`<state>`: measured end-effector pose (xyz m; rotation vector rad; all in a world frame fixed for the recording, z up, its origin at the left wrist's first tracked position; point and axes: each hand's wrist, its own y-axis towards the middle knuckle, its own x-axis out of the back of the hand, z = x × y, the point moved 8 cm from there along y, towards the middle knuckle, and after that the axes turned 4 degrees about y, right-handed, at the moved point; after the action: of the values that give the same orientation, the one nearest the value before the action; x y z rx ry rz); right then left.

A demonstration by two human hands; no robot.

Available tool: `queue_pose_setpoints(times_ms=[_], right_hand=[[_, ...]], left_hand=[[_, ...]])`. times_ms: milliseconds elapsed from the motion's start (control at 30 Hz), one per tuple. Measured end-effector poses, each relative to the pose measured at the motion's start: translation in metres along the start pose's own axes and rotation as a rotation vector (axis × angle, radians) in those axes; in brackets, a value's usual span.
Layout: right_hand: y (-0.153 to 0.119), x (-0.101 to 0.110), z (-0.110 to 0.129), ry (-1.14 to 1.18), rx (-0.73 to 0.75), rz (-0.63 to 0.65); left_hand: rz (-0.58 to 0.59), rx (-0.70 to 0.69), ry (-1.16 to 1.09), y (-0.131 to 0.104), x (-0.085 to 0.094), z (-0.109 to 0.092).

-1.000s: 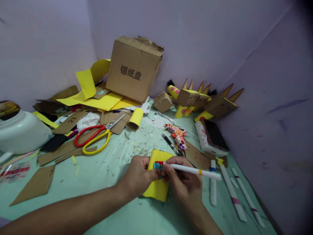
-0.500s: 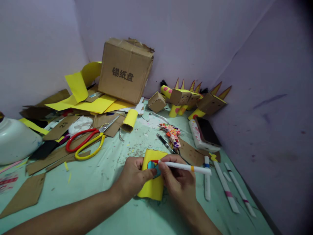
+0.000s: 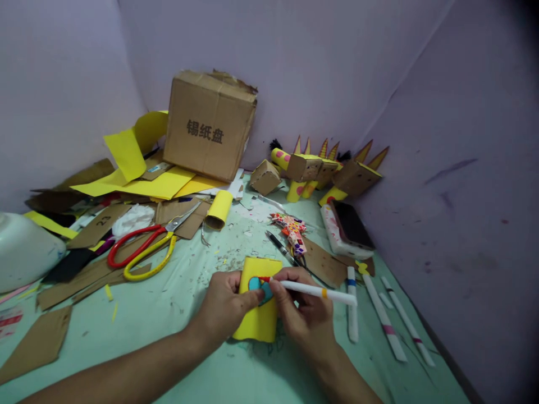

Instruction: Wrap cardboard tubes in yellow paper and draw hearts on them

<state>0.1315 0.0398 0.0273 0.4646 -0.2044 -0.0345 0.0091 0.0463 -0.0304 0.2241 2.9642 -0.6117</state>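
A curved piece of yellow paper (image 3: 256,328) is upright in front of me, with a blue rounded shape (image 3: 254,284) on its face. My left hand (image 3: 221,308) grips it at the left side, the thumb pressing over part of the blue shape. Between the thumb and fingers of my right hand (image 3: 306,317) is a white marker (image 3: 315,290) with an orange band. Its red tip end points left and lies at the edge of the blue shape; whether it touches the paper I cannot tell.
Red-and-yellow scissors (image 3: 145,247) and cardboard scraps lie left. Several white markers (image 3: 352,314) lie right. Behind are a yellow tube (image 3: 219,209), a pen (image 3: 280,247), a phone (image 3: 351,224), a cardboard box (image 3: 208,129) and several horned cardboard figures (image 3: 356,178) along the wall.
The whole view has shifted slightly, so most things appear a little further left. Both hands keep their hold, and the marker stays at the blue shape.
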Motion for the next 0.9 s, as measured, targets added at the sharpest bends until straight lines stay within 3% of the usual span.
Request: queue_pose_setpoints(times_ms=[433,700,900], right_hand=[[-0.0019,-0.0026,-0.0002,-0.043,0.045,0.057],[0.0006,0.0063,-0.0001,-0.019,0.015,-0.049],[0.0019,0.0001,0.0012,-0.003,0.046,0.021]], left_hand=[[-0.108,-0.038,0.055,0.0023,0.0087,-0.0045],[-0.089,-0.038,0.084,0.0056,0.0088,-0.0018],[-0.093,-0.053,0.091,0.0042,0.0087,-0.0042]])
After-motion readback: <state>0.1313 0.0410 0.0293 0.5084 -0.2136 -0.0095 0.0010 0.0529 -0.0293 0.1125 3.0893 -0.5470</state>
